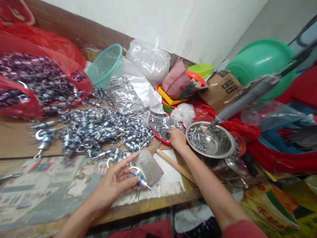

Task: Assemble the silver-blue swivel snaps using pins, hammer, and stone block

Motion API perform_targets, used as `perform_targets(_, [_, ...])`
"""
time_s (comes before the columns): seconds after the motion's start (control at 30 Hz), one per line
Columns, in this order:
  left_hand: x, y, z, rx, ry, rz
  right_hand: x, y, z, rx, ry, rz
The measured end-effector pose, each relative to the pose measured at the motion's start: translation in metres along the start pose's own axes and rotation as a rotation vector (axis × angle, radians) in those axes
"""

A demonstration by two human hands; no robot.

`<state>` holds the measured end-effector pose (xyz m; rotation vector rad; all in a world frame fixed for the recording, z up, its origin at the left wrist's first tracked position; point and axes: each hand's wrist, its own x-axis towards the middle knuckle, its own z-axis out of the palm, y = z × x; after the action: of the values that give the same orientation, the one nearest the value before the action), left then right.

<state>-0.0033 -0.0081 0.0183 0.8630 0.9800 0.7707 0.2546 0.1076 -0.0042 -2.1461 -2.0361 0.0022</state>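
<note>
My left hand (116, 180) holds a small silver and blue metal fitting (141, 180) near the table's front edge, next to a grey metal block (150, 165). My right hand (176, 138) reaches into a red tray (158, 136) heaped with small silver parts; its fingers rest on the pile, and whether they pinch a part is hidden. A large heap of the same silver and blue fittings (94, 129) lies spread across the table to the left.
A steel bowl (210, 141) with screws sits right of my right hand, a grey powered tool (250, 94) hanging over it. A wooden-handled tool (173, 163) lies between my hands. Red bags of fittings (37, 82), a teal basket (105, 64), plastic bags and a green basin (262, 62) crowd the back.
</note>
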Motion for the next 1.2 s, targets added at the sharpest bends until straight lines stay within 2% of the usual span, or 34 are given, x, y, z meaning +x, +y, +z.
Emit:
perform_targets(0.1, [0.002, -0.002, -0.001, -0.011, -0.077, -0.024, 0.002, 0.003, -0.001, 0.027, 0.001, 0.019])
perform_targets(0.27, [0.011, -0.006, -0.009, -0.127, -0.157, -0.005, 0.002, 0.016, -0.021, 0.189, 0.085, 0.054])
perform_targets(0.37, [0.015, -0.007, -0.012, -0.152, -0.142, 0.004, -0.017, 0.002, -0.033, 0.336, 0.086, 0.025])
perform_targets(0.47, [0.017, -0.007, -0.014, -0.147, -0.152, -0.006, -0.053, -0.033, -0.038, 0.543, -0.069, -0.055])
perform_targets(0.53, [0.017, -0.007, -0.014, -0.132, -0.16, 0.001, -0.076, -0.059, -0.04, 0.832, -0.307, -0.123])
perform_targets(0.6, [0.018, -0.006, -0.015, -0.121, -0.174, 0.016, -0.091, -0.079, -0.041, 0.905, -0.442, -0.225])
perform_targets(0.67, [0.019, -0.006, -0.015, -0.123, -0.192, 0.026, -0.096, -0.091, -0.044, 0.83, -0.459, -0.329])
perform_targets(0.73, [0.019, -0.006, -0.014, -0.132, -0.203, 0.026, -0.095, -0.096, -0.047, 0.731, -0.425, -0.396])
perform_targets(0.83, [0.019, -0.007, -0.015, -0.13, -0.195, 0.032, -0.093, -0.095, -0.047, 0.7, -0.333, -0.393])
perform_targets(0.93, [0.018, -0.009, -0.015, -0.118, -0.183, 0.05, -0.096, -0.091, -0.04, 0.774, -0.124, -0.399])
perform_targets(0.97, [0.018, -0.009, -0.016, -0.116, -0.181, 0.054, -0.099, -0.089, -0.036, 0.78, -0.041, -0.453])
perform_targets(1.07, [0.018, -0.009, -0.015, -0.117, -0.18, 0.052, -0.108, -0.085, -0.029, 0.661, 0.148, -0.738])
perform_targets(1.13, [0.018, -0.008, -0.015, -0.123, -0.178, 0.05, -0.114, -0.085, -0.028, 0.502, 0.213, -0.885])
perform_targets(1.2, [0.018, -0.008, -0.015, -0.126, -0.171, 0.052, -0.12, -0.087, -0.031, 0.332, 0.241, -0.961])
